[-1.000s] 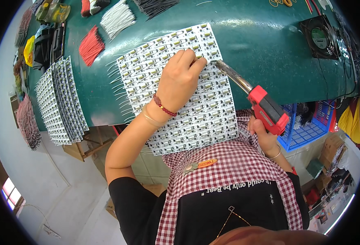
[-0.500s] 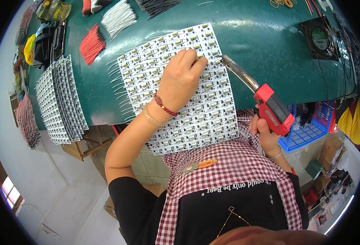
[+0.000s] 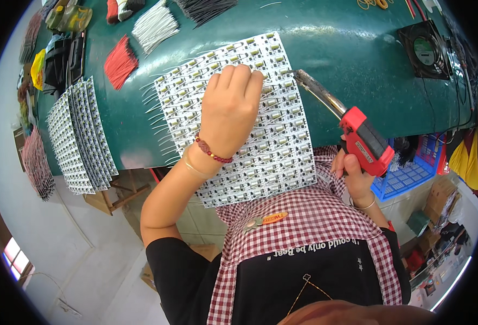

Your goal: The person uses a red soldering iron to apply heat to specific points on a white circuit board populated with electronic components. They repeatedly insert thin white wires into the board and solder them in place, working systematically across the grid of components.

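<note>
A large white panel of small circuit boards (image 3: 271,162) lies on the green table and hangs over its front edge toward my lap. White wires lie across its rows, and several stick out past its left edge. My left hand (image 3: 231,105) is over the upper middle of the panel, knuckles up, with its fingers curled down and closed. What they pinch is hidden beneath them. My right hand (image 3: 356,176) grips a red and black soldering gun (image 3: 366,142) by its handle. The gun's dark tip points up and left, close to the panel's upper right edge.
A stack of similar panels (image 3: 82,141) overhangs the table at left. Bundles of red wires (image 3: 121,62), white wires (image 3: 155,27) and black wires (image 3: 203,10) lie at the back. A black fan (image 3: 424,50) stands far right, above a blue crate (image 3: 407,176).
My left hand has shifted a little to the left over the panel. The soldering gun has moved slightly right, with its tip staying near the panel's edge.
</note>
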{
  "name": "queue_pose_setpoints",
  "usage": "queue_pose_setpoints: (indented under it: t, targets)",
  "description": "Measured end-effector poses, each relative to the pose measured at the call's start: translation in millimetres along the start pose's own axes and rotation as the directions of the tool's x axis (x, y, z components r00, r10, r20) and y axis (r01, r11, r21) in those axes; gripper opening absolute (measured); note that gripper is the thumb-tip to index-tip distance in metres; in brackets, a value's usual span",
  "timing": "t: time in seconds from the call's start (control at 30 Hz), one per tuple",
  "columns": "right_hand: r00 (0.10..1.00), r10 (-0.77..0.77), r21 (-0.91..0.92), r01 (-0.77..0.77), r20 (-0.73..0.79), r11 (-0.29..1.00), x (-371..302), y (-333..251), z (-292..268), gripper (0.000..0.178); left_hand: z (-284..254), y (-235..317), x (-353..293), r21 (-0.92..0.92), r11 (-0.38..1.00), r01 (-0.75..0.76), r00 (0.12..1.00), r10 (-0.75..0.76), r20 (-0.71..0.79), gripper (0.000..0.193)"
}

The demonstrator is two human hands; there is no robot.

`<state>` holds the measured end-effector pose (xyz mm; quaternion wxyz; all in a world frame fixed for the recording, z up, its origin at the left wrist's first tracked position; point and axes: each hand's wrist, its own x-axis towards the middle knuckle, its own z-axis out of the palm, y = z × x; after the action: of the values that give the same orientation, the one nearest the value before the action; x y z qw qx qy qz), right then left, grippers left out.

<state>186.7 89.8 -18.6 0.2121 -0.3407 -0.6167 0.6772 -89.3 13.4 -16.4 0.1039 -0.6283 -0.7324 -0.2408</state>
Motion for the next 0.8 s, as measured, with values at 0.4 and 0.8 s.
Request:
queue_pose_setpoints:
  t: [0.4, 0.8]
  targets:
    - [0.992, 0.098, -0.015, -0.097, 0.076, 0.995, 18.7, 12.7, -7.0, 0.041, 38.6, -4.0, -1.9, -0.149, 0.989, 0.025, 0.997, -0.014, 0.074, 0.02]
    - [0.996, -0.027, -0.21, 0.045, 0.088, 0.977, 0.9, 4.6, 0.8, 0.039, 17.8, -0.7, -5.7, -0.184, 0.983, -0.01, 1.0, 0.007, -0.016, 0.019]
